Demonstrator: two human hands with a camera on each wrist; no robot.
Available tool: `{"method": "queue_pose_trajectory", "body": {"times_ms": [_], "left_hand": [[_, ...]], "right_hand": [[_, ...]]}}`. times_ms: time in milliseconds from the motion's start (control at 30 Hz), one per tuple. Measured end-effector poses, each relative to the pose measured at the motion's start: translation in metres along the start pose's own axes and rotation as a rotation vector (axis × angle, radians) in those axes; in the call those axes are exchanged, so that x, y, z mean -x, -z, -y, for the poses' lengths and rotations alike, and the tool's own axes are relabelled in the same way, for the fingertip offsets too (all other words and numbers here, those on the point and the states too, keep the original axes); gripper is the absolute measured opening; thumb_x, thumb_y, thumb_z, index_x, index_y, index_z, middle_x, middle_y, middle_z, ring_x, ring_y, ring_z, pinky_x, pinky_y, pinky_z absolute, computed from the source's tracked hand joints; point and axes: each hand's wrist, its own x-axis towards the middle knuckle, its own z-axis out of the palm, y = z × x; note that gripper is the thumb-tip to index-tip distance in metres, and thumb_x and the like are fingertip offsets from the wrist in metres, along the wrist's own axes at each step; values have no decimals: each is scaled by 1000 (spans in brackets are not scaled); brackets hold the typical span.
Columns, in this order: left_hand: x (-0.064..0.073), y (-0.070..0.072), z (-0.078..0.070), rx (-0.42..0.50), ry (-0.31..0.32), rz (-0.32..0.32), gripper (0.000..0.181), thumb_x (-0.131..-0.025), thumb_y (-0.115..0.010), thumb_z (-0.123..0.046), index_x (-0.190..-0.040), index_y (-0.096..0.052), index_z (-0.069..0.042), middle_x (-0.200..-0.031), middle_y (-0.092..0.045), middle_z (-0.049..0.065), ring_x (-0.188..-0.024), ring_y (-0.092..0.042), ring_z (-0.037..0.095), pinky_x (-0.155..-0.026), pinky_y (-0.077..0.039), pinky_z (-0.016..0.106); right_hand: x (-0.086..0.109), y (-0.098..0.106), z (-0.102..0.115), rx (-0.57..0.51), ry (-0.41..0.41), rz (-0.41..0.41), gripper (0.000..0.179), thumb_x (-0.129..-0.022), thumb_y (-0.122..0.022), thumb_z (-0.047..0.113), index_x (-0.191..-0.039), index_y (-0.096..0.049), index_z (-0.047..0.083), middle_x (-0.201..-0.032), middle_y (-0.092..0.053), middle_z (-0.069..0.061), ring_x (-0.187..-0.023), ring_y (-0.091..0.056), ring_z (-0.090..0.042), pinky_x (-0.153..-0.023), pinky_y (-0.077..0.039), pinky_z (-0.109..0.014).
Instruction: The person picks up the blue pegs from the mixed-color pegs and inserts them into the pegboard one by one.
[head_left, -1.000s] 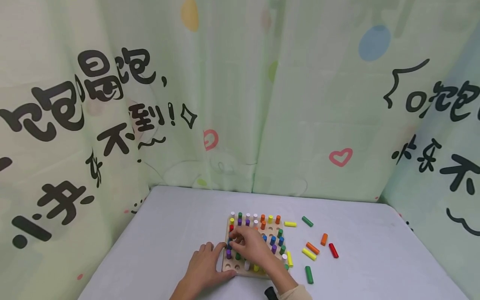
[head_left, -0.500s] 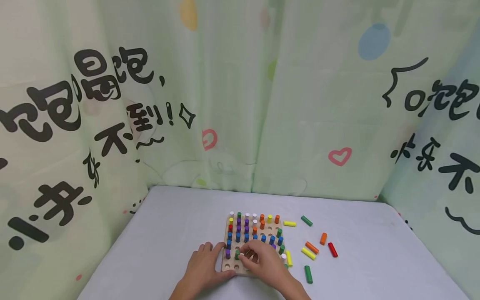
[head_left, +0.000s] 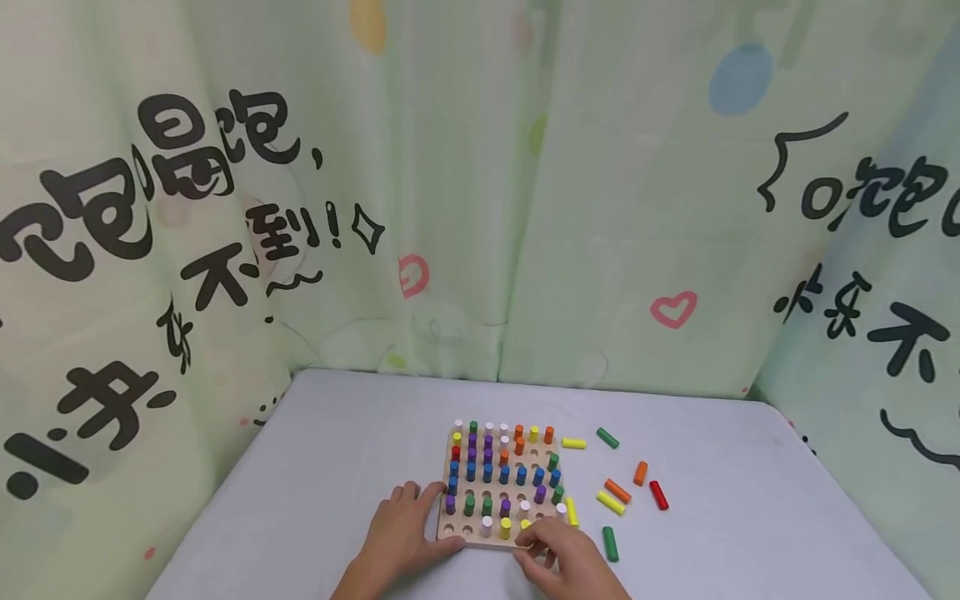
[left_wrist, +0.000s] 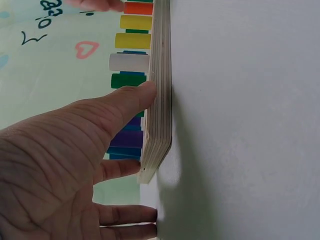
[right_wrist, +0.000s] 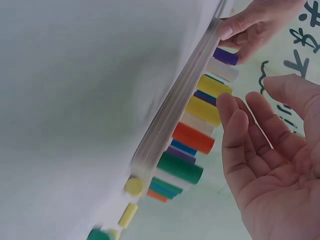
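A wooden pegboard [left_wrist: 161,115] stands on the table with rows of colored pegs upright in its holes, among them blue pegs [head_left: 487,473] and yellow pegs [head_left: 506,528]. My left hand [head_left: 397,525] rests at its near left corner, thumb against the front edge and index finger along the left side; the other fingers are nearly straight. At the front right corner is my right hand [head_left: 566,557], fingers loosely bent, thumb apart and nothing between them. Close by it, in the right wrist view, are an orange peg [right_wrist: 194,137] and a green peg [right_wrist: 180,167].
Loose pegs lie on the white table right of the board: a red peg [head_left: 658,495], a green peg [head_left: 611,544], an orange peg [head_left: 618,490], a yellow peg [head_left: 611,502] and several more. A printed curtain [head_left: 450,350] hangs behind the table.
My right hand has moved from the board's left side across the pegs to the front right corner, uncovering the blue and green pegs. The left hand stays at the board's corner.
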Motion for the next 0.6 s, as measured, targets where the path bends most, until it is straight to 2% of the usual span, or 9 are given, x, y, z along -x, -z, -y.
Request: {"method": "queue_pose_trajectory", "body": {"times_ms": [167,333,500,600], "left_hand": [[-1,-4,4,-3,2,-3,80,-76,-79,-64,-133,-61,-11,-113,-60,16,-100,-54,33,-92,-50,59],[0,-4,4,11,4,12,81,-76,-78,-65,-134,-61,-11,-115,-60,17,-102,-55,34,-95,-49,59],[2,-2,4,43,29,10,82,-77,-79,-64,-135,-60,-10,-123,-60,19,-110,-57,37,-98,-48,61],[4,1,6,51,42,-4,84,-76,-81,-62,-136,-59,-7,-131,-58,22,-118,-56,40,-101,-47,62]], "right_hand": [[13,7,-12,37,-10,-7,20,-99,-69,26,-109,-70,8,-96,-65,5,-80,-55,-2,-68,-50,-21],[26,16,-22,103,-44,-75,20,-97,-70,26,-107,-70,8,-95,-65,6,-79,-55,-1,-66,-50,-21],[26,28,-26,201,-186,-251,17,-92,-76,24,-104,-72,12,-93,-67,8,-81,-57,-7,-70,-53,-26],[21,35,-26,282,-229,-375,20,-91,-78,23,-107,-72,12,-98,-69,5,-84,-59,-11,-74,-56,-32]]}}
